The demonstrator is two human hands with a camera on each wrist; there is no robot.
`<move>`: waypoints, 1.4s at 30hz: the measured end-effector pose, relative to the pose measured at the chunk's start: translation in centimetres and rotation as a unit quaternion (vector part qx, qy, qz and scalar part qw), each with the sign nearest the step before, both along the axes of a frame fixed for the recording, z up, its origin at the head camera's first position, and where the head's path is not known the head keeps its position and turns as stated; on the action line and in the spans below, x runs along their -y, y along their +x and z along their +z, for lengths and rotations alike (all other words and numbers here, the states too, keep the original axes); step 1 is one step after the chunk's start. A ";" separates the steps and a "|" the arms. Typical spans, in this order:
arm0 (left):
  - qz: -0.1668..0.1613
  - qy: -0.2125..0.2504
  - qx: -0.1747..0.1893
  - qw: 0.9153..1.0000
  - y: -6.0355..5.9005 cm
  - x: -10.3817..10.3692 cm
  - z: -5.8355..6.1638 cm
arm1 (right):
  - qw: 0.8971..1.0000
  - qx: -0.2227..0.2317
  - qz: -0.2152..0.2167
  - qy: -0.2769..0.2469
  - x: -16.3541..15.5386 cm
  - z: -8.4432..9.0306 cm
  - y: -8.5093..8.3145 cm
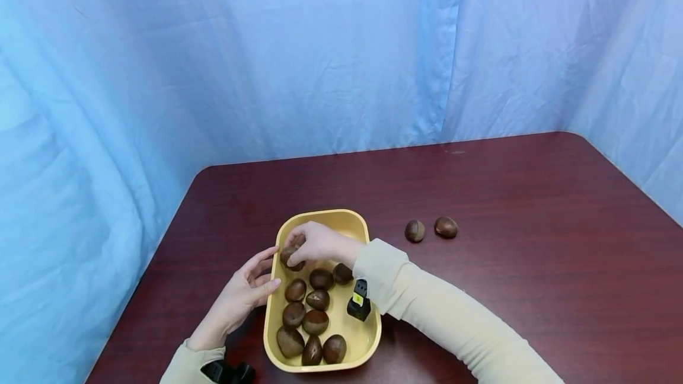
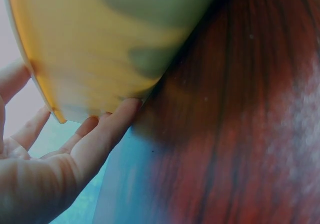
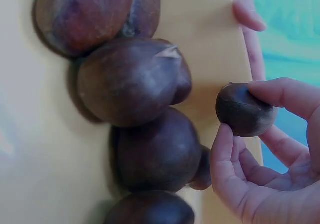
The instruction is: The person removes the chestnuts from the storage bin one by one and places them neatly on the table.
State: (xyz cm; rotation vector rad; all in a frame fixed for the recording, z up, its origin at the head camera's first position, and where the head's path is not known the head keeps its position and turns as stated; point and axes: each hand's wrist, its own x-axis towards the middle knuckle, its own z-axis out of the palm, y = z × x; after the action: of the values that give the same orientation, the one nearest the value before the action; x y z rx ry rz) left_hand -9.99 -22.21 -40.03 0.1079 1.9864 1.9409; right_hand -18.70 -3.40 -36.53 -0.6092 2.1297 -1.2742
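Over the far left part of a yellow tray (image 1: pixel 349 313), my right hand (image 1: pixel 318 243) pinches a brown chestnut (image 3: pixel 245 109) between thumb and fingertips. The right wrist view shows that chestnut beside the tray's wall. My left hand (image 1: pixel 241 294) touches the tray's left side, its thumb at the rim and its other fingers (image 2: pixel 112 129) spread along the outer wall. Several more chestnuts (image 1: pixel 315 322) lie in the tray, mostly in its near left part. Part of the tray's right side is hidden by the right sleeve and its wrist camera.
Two chestnuts, one round (image 1: pixel 414 231) and one glossy (image 1: pixel 446 227), lie on the dark red table (image 1: pixel 533 242) right of the tray. Light blue curtains (image 1: pixel 331 58) hang behind the table and along its sides.
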 end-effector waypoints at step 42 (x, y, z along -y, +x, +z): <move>0.016 0.008 -0.003 1.000 0.2 0.0 0.0 | 0.997 -0.025 -0.067 0.012 -11.6 4.2 -4.1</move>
State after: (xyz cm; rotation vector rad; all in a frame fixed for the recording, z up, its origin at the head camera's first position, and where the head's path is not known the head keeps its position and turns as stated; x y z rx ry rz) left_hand -9.78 -22.21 -40.05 0.0882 1.9878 1.9796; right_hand -22.75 8.24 -32.35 -0.4997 2.2578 -1.3141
